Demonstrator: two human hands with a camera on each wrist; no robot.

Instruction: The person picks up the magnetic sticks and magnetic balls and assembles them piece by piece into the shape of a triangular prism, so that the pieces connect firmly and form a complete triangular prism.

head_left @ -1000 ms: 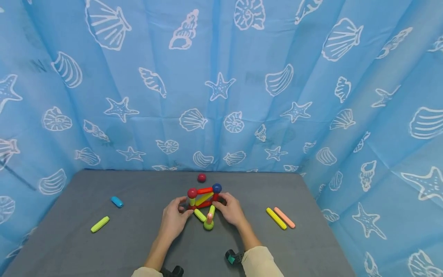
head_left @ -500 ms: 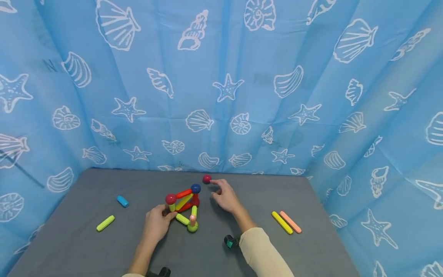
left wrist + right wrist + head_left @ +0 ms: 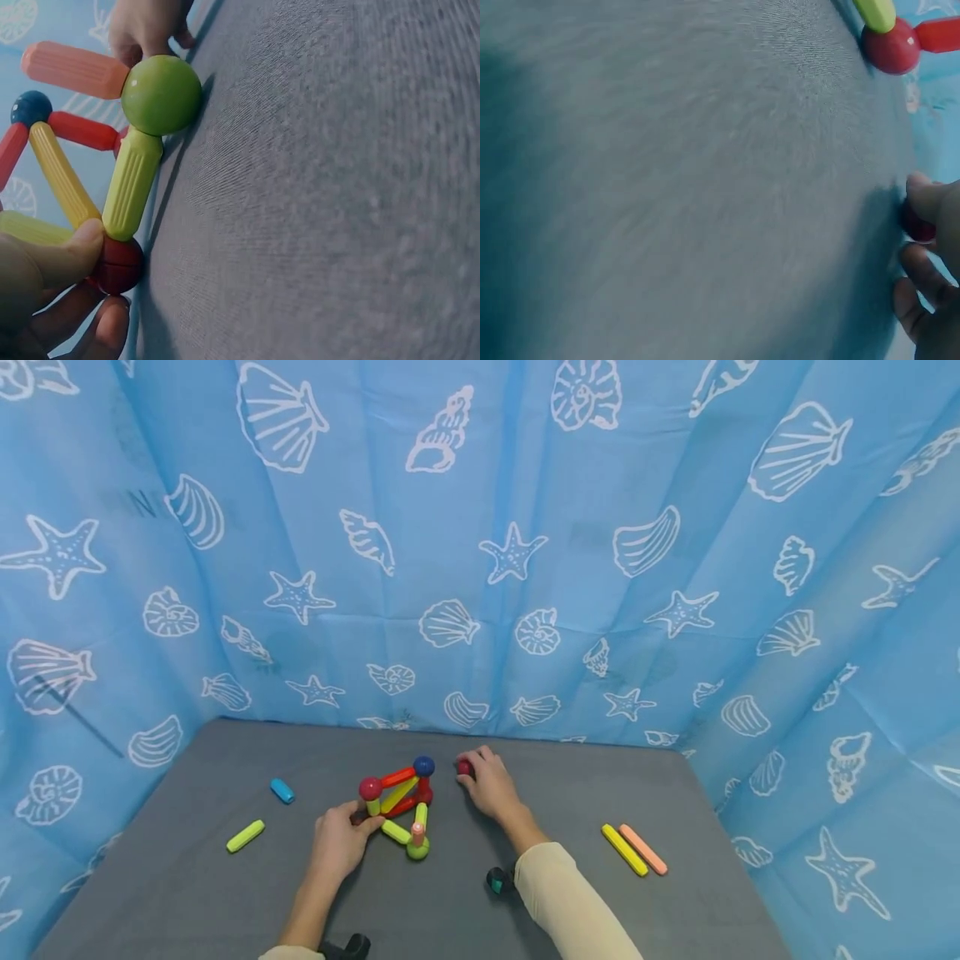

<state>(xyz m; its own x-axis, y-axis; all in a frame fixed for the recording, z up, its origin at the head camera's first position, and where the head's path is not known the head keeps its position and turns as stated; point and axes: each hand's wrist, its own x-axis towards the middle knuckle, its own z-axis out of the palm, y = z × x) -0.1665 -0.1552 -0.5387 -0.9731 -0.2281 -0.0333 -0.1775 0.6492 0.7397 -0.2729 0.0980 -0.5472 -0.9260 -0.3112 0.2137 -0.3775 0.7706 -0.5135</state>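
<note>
My right hand [image 3: 491, 783] curls round a loose red ball [image 3: 465, 767] at the grey cloth [image 3: 442, 910], while my left hand [image 3: 337, 839] pinches a dark red corner ball [image 3: 120, 268] of the rod-and-ball frame [image 3: 400, 795] nearby. I judge this a pick-up; next seems to call for a clean lift, frame steady.

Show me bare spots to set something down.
Bare cloth: between the right grip and the loose yellow stick, between the left grip and the loose lime stick, and on the near side of the green ball. Crowded: around the frame, held by the left grip, and between the blue ball and the right grip's red ball.
</note>
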